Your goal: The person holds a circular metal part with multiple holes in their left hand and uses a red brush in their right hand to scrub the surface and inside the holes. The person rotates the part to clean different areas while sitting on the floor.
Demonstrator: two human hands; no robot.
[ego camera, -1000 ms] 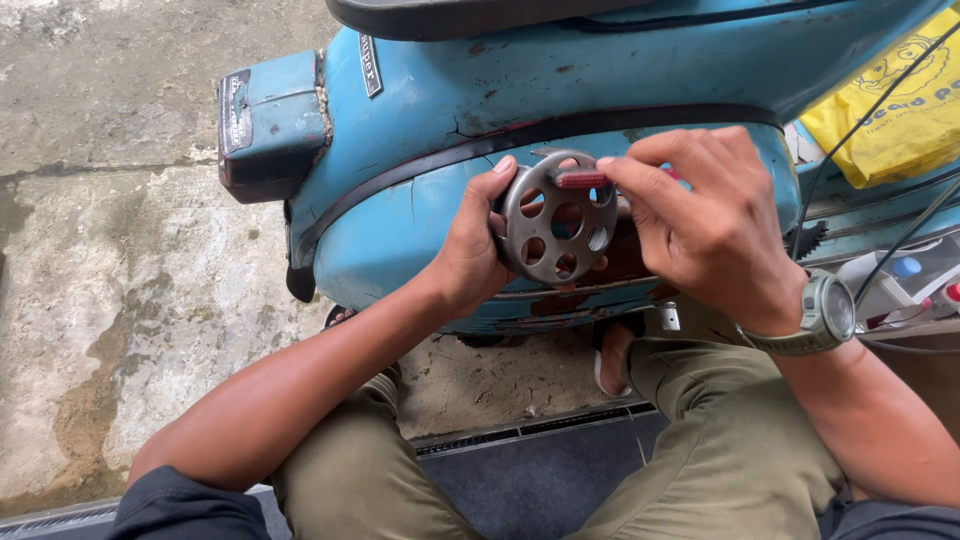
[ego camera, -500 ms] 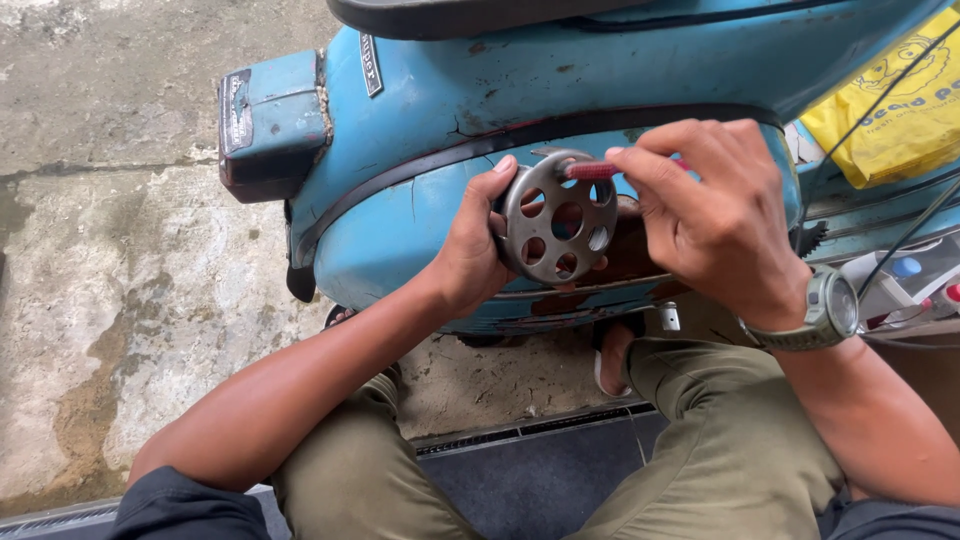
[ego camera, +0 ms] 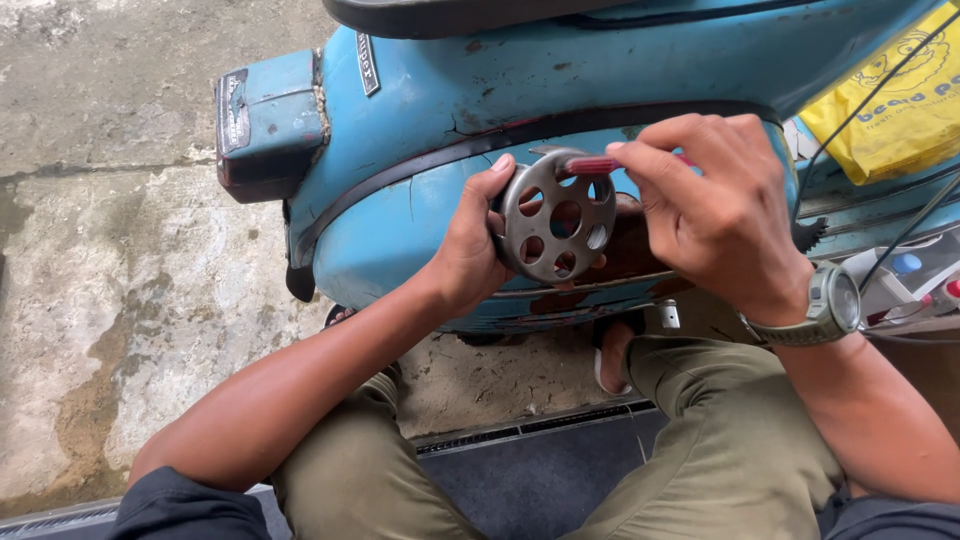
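A: Status?
B: My left hand was curled around the perforated metal disc at its 9 o'clock edge, against the blue scooter panel. Right hand pinched the red-handled tool at 1 o'clock.
A: Tips?
B: Brace the disc, keep the tool square.

The person sits on the floor with the scooter right in front of their knees. The round metal disc with holes is held up against the scooter's side panel, between the two hands. The left hand is on the disc's left edge. The right hand is to the right of the disc and pinches a small tool handle at the disc's top. A watch sits on the right wrist. A bag lies behind the scooter, far right. A mat lies between the legs.
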